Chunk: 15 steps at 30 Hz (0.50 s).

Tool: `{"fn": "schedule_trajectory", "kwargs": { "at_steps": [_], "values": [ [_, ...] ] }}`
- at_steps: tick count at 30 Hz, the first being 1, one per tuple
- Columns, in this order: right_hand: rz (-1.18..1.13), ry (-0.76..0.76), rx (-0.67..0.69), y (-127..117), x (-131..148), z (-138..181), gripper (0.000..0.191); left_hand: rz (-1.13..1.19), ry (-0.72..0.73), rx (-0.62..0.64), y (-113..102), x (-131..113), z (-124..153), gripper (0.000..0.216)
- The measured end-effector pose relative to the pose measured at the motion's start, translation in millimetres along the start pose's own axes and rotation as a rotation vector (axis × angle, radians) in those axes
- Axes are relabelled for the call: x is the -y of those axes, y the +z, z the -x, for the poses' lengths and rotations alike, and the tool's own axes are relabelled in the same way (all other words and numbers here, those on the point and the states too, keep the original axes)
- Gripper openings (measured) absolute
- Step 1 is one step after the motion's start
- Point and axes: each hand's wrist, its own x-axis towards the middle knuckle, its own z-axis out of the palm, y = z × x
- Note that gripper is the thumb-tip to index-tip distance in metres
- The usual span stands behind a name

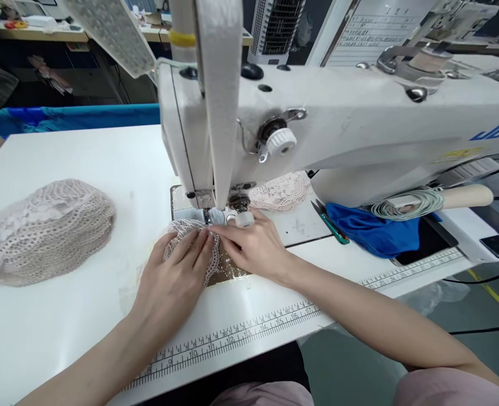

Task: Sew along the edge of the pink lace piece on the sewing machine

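A small piece of pale lace (185,228) lies on the white table just in front of the presser foot (209,215) of a white sewing machine (359,129). My left hand (177,276) lies flat on the lace, fingers together, pressing it down. My right hand (253,245) rests beside it on the right, fingertips pinching the lace edge close to the needle. Both hands touch the same piece.
A heap of pale lace pieces (38,231) sits at the left of the table (84,169). More lace (281,192) lies behind the needle. Green-handled snips (331,225) and blue cloth (371,228) lie under the machine arm. A ruler strip (241,332) runs along the table's front edge.
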Motion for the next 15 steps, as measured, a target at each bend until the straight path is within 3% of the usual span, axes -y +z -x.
{"fn": "schedule_trajectory", "kwargs": {
  "at_steps": [4, 15],
  "values": [
    [0.125, -0.083, 0.008, -2.2, 3.2, 4.1, 0.033, 0.008, -0.010, -0.005, 1.7, 3.3, -2.1, 0.039],
    [0.211, -0.091, 0.048, -3.2, 4.4, 2.1, 0.032, 0.029, -0.018, -0.018, 9.4, 7.5, -0.6, 0.039]
  ]
}}
